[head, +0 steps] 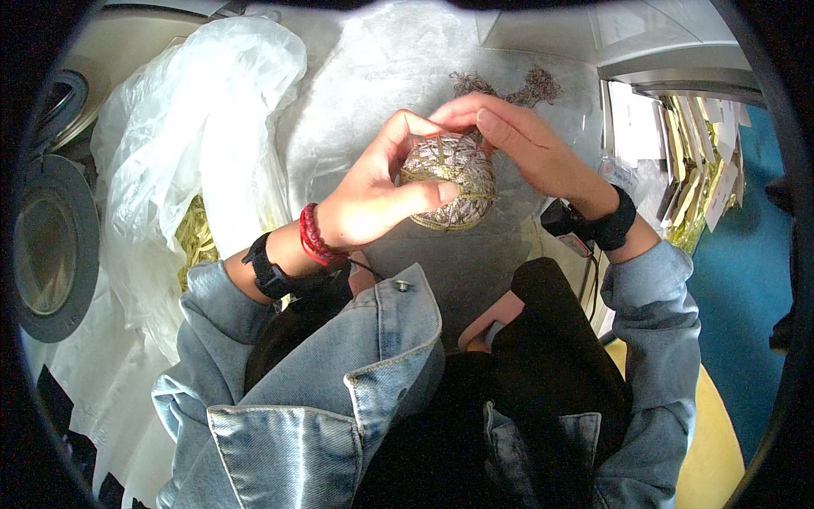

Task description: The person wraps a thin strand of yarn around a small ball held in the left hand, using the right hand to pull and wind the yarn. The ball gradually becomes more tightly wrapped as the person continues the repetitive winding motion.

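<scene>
A ball of wound yarn [450,175], pale pinkish-grey with yellow-green strands, is held up before me. My left hand [381,178] grips it from the left, thumb across its front and fingers behind. Cupped over the top right of the ball is my right hand [518,137], its fingers near strands at the top; whether they pinch a strand cannot be made out. Beyond the hands, a tangled length of dark brownish yarn [534,88] lies on the pale grey floor covering [381,70].
A large translucent plastic bag [210,108] with yellow-green strands [196,235] stands at left, beside a washing machine's round door [54,248]. At right hang bundles of yellow-green yarn [696,191] with paper tags. A black cable [596,289] runs below my right wrist.
</scene>
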The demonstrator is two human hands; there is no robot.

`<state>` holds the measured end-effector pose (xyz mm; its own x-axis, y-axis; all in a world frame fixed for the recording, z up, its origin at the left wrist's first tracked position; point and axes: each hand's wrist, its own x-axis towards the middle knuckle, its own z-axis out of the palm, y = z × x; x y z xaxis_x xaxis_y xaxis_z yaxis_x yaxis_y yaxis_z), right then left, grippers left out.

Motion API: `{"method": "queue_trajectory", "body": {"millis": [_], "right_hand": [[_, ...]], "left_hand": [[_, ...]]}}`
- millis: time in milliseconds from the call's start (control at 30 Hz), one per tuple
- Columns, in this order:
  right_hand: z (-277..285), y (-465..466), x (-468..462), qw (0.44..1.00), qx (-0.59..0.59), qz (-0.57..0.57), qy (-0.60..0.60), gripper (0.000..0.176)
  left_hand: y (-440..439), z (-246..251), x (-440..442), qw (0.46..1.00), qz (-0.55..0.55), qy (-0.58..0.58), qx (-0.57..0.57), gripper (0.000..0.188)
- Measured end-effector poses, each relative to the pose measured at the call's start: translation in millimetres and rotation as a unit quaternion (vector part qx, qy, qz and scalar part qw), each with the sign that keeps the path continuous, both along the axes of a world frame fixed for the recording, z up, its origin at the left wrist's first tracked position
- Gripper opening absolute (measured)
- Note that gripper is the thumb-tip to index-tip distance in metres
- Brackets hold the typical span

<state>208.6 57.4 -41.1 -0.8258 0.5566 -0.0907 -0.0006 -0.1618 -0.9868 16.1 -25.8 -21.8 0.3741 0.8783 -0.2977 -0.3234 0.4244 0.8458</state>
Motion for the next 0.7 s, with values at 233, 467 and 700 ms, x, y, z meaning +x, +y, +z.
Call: {"method": "queue_trajectory", "body": {"millis": [233, 467, 700], "right_hand": [[-18, 18, 11, 0.996, 0.022, -0.032, -0.074, 0.017], [-32, -9, -9, 0.988, -0.044, -0.146, -0.013, 0.017], [-36, -32, -30, 0.961, 0.047, -0.269, -0.038, 0.011]], "left_hand": [[2, 6, -7, 0.997, -0.014, -0.056, -0.051, 0.044], [2, 1, -2, 0.984, 0.003, -0.160, -0.073, 0.043], [10, -3, 1, 0.961, 0.125, -0.200, -0.143, 0.035]]}}
